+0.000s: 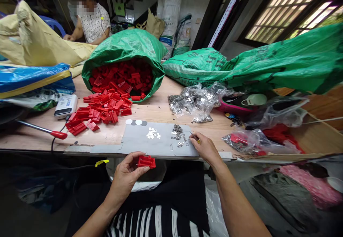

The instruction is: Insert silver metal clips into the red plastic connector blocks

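Note:
My left hand [128, 171] pinches a small red plastic housing [147, 162], its hollow side facing up, just off the table's front edge. In my right hand [205, 146] is a thin pointed tool, perhaps tweezers [195, 137], with its tip over the right part of a grey mat [144, 147]. Near that tip lie a pile of small dark metal parts [177, 131] and a few shiny metal pieces [180, 144]. Flat silvery plates [152, 133] are scattered on the mat's left half.
A green sack [125, 44] spills red housings [104, 108] onto the table. Bags of metal parts [193, 101] lie behind the mat. At left are a white box [65, 105] and a red-tipped lever [59, 134]. Another person [93, 22] sits across the table.

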Tool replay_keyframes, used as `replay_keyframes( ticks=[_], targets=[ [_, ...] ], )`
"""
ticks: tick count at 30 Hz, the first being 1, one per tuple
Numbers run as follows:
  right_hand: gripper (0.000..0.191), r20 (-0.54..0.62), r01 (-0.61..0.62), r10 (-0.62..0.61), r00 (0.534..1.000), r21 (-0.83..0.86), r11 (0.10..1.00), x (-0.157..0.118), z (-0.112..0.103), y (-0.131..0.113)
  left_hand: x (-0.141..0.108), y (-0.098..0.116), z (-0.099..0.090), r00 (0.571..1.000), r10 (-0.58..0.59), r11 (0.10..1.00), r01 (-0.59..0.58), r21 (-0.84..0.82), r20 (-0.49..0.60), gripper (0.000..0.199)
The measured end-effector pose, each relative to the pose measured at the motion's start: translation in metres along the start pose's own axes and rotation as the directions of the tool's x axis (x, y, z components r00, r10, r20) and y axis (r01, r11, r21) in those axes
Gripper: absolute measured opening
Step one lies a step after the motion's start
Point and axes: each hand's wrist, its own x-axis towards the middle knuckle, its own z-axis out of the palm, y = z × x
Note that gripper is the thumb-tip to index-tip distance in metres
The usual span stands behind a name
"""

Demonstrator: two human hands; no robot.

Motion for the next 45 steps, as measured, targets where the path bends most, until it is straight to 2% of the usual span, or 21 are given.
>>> replay_keyframes(
  ticks=[5,9,14,16,19,22,26,30,35,41,43,45],
  targets=[
    [0.019,-0.008,0.06,-0.06,0.998,0.033,0.998,-0.002,0.006,-0.005,0.001,-0.001,0.0,1.0,0.014,1.0,-0.014,0.003,-0.014,0.043],
    [0.014,-0.004,0.094,-0.094,0.996,0.021,0.995,0.0,0.009,-0.008,0.002,-0.001,0.001,0.994,0.076,0.997,-0.074,0.027,-0.074,0.048],
    [0.015,-0.05,0.108,-0.107,0.993,0.018,0.994,-0.001,0.003,-0.003,0.001,0.001,0.0,0.973,0.191,0.971,-0.168,0.169,-0.132,0.036],
    [0.016,-0.074,0.117,-0.112,0.991,0.068,0.991,-0.002,0.001,-0.007,0.0,0.003,0.0,0.955,0.261,0.944,-0.221,0.245,-0.143,0.032],
    [0.02,-0.056,0.165,-0.156,0.986,0.242,0.956,-0.01,0.001,-0.028,0.0,0.007,0.001,0.915,0.383,0.868,-0.31,0.388,-0.126,0.027],
    [0.023,0.041,0.221,-0.259,0.965,0.406,0.887,-0.024,0.006,-0.063,-0.001,0.012,0.003,0.873,0.481,0.781,-0.383,0.493,-0.083,0.025],
    [0.017,0.125,0.316,-0.411,0.903,0.454,0.833,-0.04,0.018,-0.104,-0.002,0.015,0.004,0.816,0.577,0.694,-0.473,0.543,-0.028,0.025],
    [0.013,0.109,0.434,-0.521,0.846,0.427,0.794,-0.046,0.026,-0.123,-0.002,0.015,0.005,0.792,0.611,0.654,-0.505,0.563,0.001,0.024],
    [0.017,0.118,0.501,-0.59,0.799,0.413,0.761,-0.045,0.03,-0.125,-0.003,0.015,0.007,0.77,0.638,0.628,-0.527,0.573,0.008,0.024],
    [0.019,0.081,0.502,-0.604,0.792,0.476,0.722,-0.047,0.035,-0.125,-0.004,0.013,0.008,0.75,0.661,0.622,-0.536,0.571,-0.016,0.023],
    [0.018,0.046,0.506,-0.601,0.798,0.49,0.709,-0.048,0.037,-0.126,-0.005,0.013,0.008,0.748,0.663,0.624,-0.541,0.564,-0.015,0.023],
    [0.017,0.059,0.473,-0.58,0.812,0.515,0.715,-0.05,0.037,-0.128,-0.005,0.012,0.007,0.75,0.662,0.633,-0.541,0.555,-0.024,0.025]
  ],
)
